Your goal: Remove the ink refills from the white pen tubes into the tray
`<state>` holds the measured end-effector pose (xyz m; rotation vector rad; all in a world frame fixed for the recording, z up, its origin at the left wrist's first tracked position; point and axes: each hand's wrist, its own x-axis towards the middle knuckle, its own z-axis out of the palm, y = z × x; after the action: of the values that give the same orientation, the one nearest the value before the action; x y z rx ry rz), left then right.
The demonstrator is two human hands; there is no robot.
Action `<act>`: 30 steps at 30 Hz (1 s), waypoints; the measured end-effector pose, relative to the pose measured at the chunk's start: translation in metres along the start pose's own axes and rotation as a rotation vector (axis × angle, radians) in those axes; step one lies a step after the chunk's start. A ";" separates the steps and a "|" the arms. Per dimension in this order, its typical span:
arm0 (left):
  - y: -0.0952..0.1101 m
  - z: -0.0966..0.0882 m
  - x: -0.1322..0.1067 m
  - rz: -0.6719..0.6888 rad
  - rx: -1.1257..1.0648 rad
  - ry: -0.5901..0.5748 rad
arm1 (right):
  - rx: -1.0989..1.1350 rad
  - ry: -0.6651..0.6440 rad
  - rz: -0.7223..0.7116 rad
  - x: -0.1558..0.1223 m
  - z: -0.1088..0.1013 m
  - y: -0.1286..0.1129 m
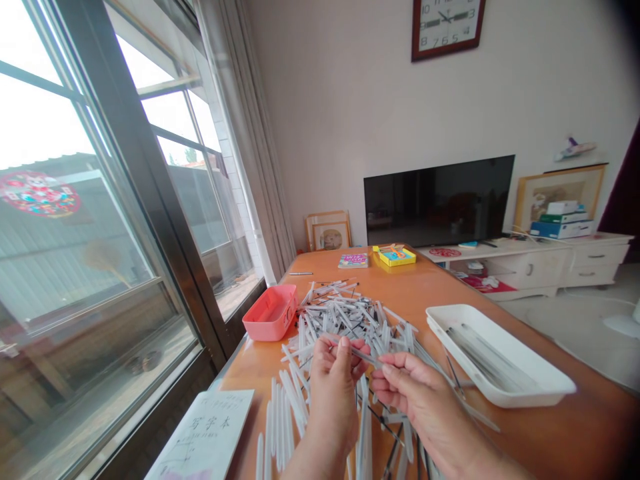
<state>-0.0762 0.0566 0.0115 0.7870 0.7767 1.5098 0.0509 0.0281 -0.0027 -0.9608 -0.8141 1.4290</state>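
Note:
Above a heap of clear pen barrels and thin refills [345,320] on the orange table [575,433], both hands meet. My left hand [334,380] has its fingers curled round one end of a clear pen [367,357]. My right hand [415,393] pinches the other end of the same pen with thumb and fingertips. The pen lies level between the two hands, just over the pile. More clear barrels [283,413] lie in a loose row under my left forearm.
A pink box [271,313] sits left of the pile near the window. A white tray [500,353] holding several pens lies to the right. A white exercise book [210,433] rests at the near left corner. A yellow box [395,255] and a small book [353,261] lie at the far end.

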 end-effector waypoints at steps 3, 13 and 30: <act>0.002 0.000 0.000 -0.012 -0.004 0.011 | 0.009 0.001 0.007 0.002 0.000 0.000; 0.004 -0.005 0.003 -0.037 0.018 -0.018 | -0.250 0.044 -0.064 0.008 -0.014 -0.004; 0.008 -0.007 0.002 -0.003 0.255 -0.002 | -1.184 0.315 -0.427 0.012 -0.052 -0.065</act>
<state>-0.0865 0.0581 0.0147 0.9749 0.9807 1.4238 0.1257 0.0431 0.0328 -1.6826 -1.5405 0.3010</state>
